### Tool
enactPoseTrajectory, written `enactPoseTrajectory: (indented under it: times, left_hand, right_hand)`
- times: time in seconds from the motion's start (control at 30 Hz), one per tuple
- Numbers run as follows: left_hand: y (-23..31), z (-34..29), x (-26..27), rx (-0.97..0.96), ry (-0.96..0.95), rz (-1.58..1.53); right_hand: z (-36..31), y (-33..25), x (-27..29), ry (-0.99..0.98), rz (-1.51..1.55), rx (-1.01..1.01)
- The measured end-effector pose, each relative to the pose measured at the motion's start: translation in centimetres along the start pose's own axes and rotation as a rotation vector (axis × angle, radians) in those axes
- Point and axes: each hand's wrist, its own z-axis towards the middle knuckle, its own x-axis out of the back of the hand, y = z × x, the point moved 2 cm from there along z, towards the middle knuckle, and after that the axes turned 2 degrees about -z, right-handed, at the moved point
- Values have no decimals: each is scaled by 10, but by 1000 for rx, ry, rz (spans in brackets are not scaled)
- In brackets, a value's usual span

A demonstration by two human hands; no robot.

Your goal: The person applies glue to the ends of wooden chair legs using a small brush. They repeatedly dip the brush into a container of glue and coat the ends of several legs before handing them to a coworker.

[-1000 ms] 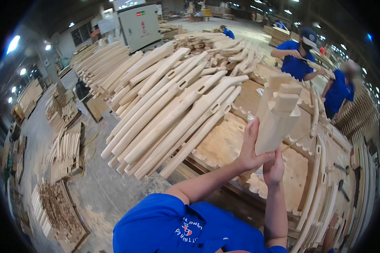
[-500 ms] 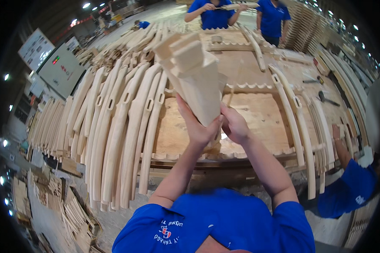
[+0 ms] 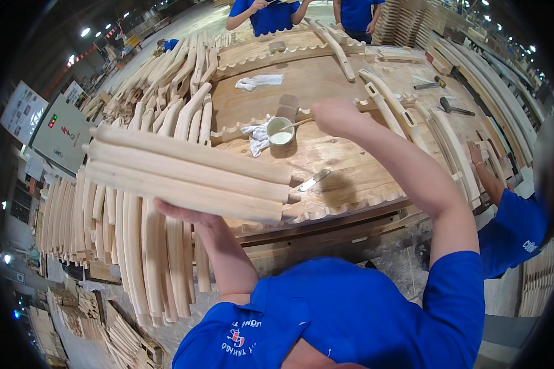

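My left hand [image 3: 191,215] supports a bundle of several pale wooden slats [image 3: 184,175] from below, its fingers partly hidden under them. The slats lie side by side, tilted down to the right, with short tenons at their right ends. Over the bench, my right hand [image 3: 335,117] is closed around a thin stick [image 3: 303,122]. The stick's far end reaches into a small cup [image 3: 281,136] of whitish liquid. A crumpled white rag [image 3: 255,142] touches the cup's left side. Just right of the slat ends, a flat-bladed knife [image 3: 314,179] rests on the bench.
The plywood bench [image 3: 369,160] carries scalloped wooden rails [image 3: 345,208]. Curved wooden legs [image 3: 151,246] hang over its left edge, and slotted ones [image 3: 391,101] lie right. Two hammers [image 3: 455,107] lie farther right. A co-worker [image 3: 511,227] is at right; two others stand across the bench.
The bundle has swung from upright in both hands to lying leftward on my left hand. My right hand has let go of it, moved up and right, and taken the stick.
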Motion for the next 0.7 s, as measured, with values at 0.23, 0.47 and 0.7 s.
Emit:
enactPoseTrajectory:
  times: [0.23, 0.47, 0.7]
  left_hand:
    - [19, 0, -30, 18, -66, 5]
    - [71, -11, -25, -221, 199, 231]
    - [71, -4, -45, -430, 484, 398]
  right_hand:
    - [34, -35, -19, 4, -337, 102]
    - [37, -23, -66, 117, -43, 14]
    - [24, -2, -134, 157, 396, -224]
